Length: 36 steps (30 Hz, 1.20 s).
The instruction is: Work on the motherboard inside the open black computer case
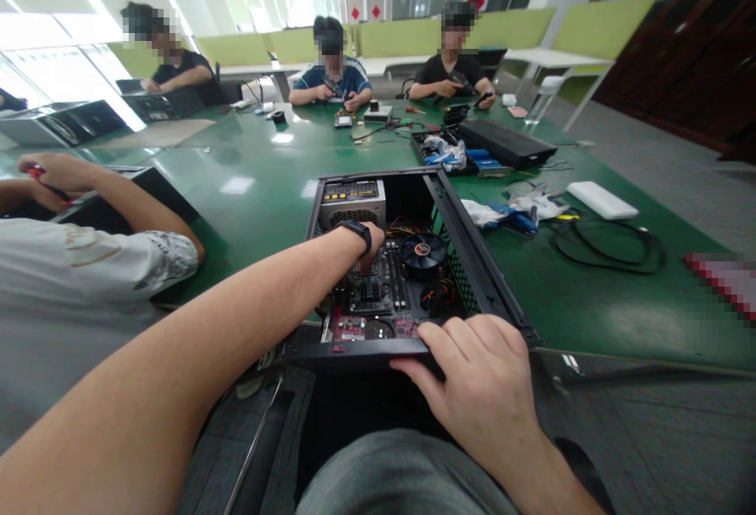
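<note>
An open black computer case (484, 263) lies at the near edge of the green table. My left hand (372, 243) reaches inside it, beside the power supply (353, 201) and over the motherboard (369, 288); its fingers point down and are mostly hidden, and a dark band circles the wrist. My right hand (481, 365) grips the near rim of the case, thumb below and fingers on top. Between the hands and a little to the right sits a round black fan (423, 253). A red circuit board (353, 326) shows near the front rim.
White and blue gloves (520, 208), a white box (602, 199) and a black cable (614, 263) lie to the right on the green table (248, 161). Farther back is a black case (505, 142). At the left, a person's arm (130, 196) is close by. Several people sit around the table.
</note>
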Tool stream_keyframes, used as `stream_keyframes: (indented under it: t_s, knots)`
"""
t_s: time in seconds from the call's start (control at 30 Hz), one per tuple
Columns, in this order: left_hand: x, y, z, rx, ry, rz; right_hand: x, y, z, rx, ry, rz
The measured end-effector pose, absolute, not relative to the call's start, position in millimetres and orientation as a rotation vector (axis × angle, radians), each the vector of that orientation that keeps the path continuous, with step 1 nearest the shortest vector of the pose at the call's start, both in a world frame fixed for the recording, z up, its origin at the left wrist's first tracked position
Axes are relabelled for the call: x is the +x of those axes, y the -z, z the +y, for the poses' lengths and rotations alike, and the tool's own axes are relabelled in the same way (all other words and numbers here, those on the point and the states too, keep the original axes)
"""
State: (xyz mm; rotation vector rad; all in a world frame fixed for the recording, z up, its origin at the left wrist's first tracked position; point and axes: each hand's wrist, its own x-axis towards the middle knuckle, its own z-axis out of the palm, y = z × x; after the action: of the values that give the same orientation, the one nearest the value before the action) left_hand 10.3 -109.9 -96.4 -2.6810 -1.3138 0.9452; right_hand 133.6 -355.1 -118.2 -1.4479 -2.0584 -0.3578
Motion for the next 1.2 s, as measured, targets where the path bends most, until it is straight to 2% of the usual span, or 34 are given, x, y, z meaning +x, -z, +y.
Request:
stream_keyframes:
  t_s: [0.5,1.2]
  knots:
    - [10.0,109.6,-99.5,-2.647,-0.953,-1.251,133.3,118.9,-355.5,-1.452,0.346,-2.053]
    - [11.5,94.3,-111.7,-2.658,-1.003,-1.283,132.7,119.1,-354.6,-1.447,0.351,-2.058]
